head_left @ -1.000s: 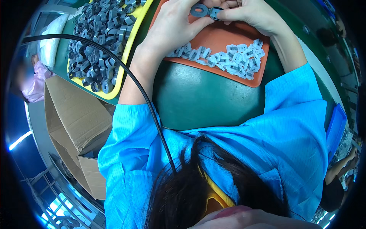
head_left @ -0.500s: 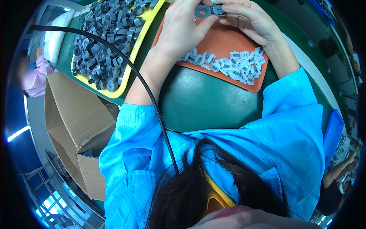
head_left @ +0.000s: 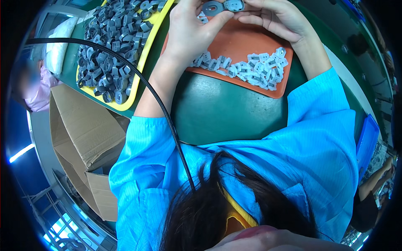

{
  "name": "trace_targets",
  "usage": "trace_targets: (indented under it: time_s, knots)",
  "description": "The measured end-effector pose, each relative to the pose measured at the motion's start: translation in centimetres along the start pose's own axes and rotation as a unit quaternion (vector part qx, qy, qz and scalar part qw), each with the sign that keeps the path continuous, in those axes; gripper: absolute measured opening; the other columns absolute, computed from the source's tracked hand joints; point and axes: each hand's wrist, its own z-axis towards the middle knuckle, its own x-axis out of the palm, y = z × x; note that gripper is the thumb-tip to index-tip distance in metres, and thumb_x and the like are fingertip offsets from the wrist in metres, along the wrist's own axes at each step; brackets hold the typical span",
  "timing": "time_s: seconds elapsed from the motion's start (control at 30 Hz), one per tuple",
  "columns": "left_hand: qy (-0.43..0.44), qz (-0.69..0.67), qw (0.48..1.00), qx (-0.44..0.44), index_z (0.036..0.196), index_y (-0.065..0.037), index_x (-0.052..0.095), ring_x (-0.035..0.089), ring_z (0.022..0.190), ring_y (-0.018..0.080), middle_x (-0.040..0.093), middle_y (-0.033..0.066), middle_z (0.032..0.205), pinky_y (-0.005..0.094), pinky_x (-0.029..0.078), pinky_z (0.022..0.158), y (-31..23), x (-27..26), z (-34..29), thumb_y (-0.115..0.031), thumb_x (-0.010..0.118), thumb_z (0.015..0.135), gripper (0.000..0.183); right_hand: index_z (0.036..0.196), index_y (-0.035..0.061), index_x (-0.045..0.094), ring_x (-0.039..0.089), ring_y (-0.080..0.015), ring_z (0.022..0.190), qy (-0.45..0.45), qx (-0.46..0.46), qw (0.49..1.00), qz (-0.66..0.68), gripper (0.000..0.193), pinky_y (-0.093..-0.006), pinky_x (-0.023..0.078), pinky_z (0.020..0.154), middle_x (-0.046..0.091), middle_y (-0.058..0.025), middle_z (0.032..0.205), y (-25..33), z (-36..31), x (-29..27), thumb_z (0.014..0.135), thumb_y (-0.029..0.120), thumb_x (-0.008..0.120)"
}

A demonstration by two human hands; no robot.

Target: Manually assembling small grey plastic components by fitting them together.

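Observation:
At the top edge, over the red-brown tray [head_left: 234,31], both hands meet at a grey plastic part [head_left: 213,8]. It has a flat oval end with a hole and a rounded cup-like end holding a paler insert; I cannot tell whether it is one piece or two. My left hand [head_left: 192,35] is closed on the oval end, thumb below it. The fingertips of my right hand [head_left: 284,19] are closed at the cup-like end. Many small whitish translucent plastic pieces [head_left: 261,69] lie along the tray's near side, below my hands.
A yellow tray [head_left: 142,62] heaped with dark grey plastic parts [head_left: 111,50] stands at the left. Near it are an open cardboard box [head_left: 86,125] and a white bag [head_left: 58,48]. A black cable [head_left: 157,94] crosses my left forearm. A blue bin [head_left: 367,140] is at right.
Both hands have shifted slightly left and upward in the picture with the grey part, which now sits closer to the top edge. The cup-like end has turned, showing more of its pale insert.

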Motion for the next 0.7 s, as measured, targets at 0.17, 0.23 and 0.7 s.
trace_targets:
  time_s: [0.17, 0.23, 0.7]
  knots:
    - [0.010, 0.022, 0.999, 0.036, 0.145, -0.003, 0.049, 0.061, 0.096, 0.0123, 0.057, 0.0035, 0.101, 0.0259, 0.051, 0.089, 1.0, 0.2, 0.0, 0.012, 0.072, 0.085, 0.066, 0.112, -0.0068, 0.071, 0.074, -0.0213, 0.094, -0.034, -0.004, 0.998, -0.056, 0.022, -0.0322, 0.062, 0.084, 0.075, -0.0147, 0.108, -0.2, 0.1, 0.7, 0.097, 0.008, 0.068]
    - [-0.014, 0.120, 0.989, 0.081, 0.134, -0.003, 0.060, 0.065, 0.093, 0.0171, 0.061, 0.0076, 0.100, 0.0288, 0.054, 0.084, 0.1, 0.4, 0.0, 0.005, 0.078, 0.083, 0.054, 0.108, -0.0066, 0.072, 0.073, -0.0192, 0.089, -0.053, -0.012, 0.995, -0.089, 0.019, -0.0300, 0.061, 0.080, 0.076, -0.0132, 0.104, -0.3, 0.1, 1.2, 0.095, 0.007, 0.070]
    - [-0.039, -0.175, 0.970, -0.166, 0.132, 0.006, 0.062, 0.070, 0.093, 0.0158, 0.072, 0.0102, 0.107, 0.0256, 0.055, 0.084, 1.2, -2.4, 1.8, -0.004, 0.075, 0.091, 0.043, 0.112, -0.0031, 0.070, 0.072, -0.0180, 0.083, -0.260, -0.081, 0.915, -0.297, 0.024, -0.0284, 0.058, 0.077, 0.075, -0.0107, 0.098, 3.5, -1.4, -4.5, 0.092, 0.009, 0.070]
